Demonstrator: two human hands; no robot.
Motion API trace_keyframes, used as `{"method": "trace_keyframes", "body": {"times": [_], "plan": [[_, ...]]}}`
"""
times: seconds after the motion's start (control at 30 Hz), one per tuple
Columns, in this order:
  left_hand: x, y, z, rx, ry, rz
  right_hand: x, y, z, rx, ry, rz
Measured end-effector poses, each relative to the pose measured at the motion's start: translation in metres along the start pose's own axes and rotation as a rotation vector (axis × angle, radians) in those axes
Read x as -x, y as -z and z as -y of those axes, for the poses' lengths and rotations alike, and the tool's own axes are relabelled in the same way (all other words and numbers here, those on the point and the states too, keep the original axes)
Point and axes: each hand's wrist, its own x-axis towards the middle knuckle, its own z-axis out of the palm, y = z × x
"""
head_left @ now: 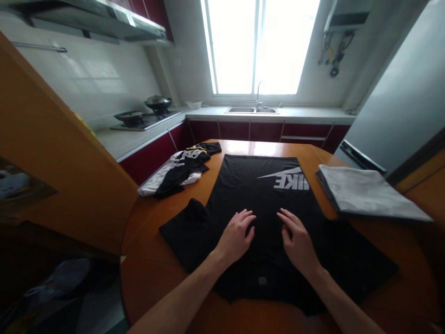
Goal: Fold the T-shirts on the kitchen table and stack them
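A black T-shirt (257, 199) with a white printed logo lies spread on the round wooden table (149, 273), its neck towards me and its sleeves out to both sides. Over its middle is my left hand (237, 235), fingers slightly bent and apart from the thumb, holding nothing. My right hand (297, 239) is a short way to the right, also over the shirt, with its fingers extended and nothing in them. Whether the fingertips touch the cloth is hard to tell.
Crumpled black and white clothes (181, 167) lie at the table's back left. A folded grey cloth (371, 190) rests at the right. Beyond the table are a counter with a sink (241, 110) and a stove (148, 121) with pans.
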Motion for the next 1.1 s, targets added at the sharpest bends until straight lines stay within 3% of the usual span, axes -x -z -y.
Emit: {"method": "trace_keyframes", "body": {"times": [0.33, 0.5, 0.6, 0.8, 0.93, 1.1], "plan": [[-0.002, -0.006, -0.003, -0.022, -0.067, 0.006, -0.003, 0.005, -0.005, 0.002, -0.011, 0.008], [-0.005, -0.001, 0.002, -0.061, -0.026, -0.024, -0.005, 0.005, -0.007, 0.015, -0.017, -0.014], [-0.006, 0.002, 0.013, -0.136, 0.064, -0.037, -0.002, -0.004, -0.008, 0.07, -0.025, 0.05], [-0.004, 0.004, 0.028, -0.314, 0.153, 0.143, 0.007, -0.019, -0.004, 0.293, -0.084, 0.252], [-0.006, 0.009, 0.025, -0.345, 0.128, 0.071, -0.001, -0.015, 0.007, 0.293, -0.104, 0.243], [-0.006, 0.009, 0.028, -0.354, 0.132, 0.089, -0.015, -0.006, 0.018, 0.28, -0.112, 0.219]]}}
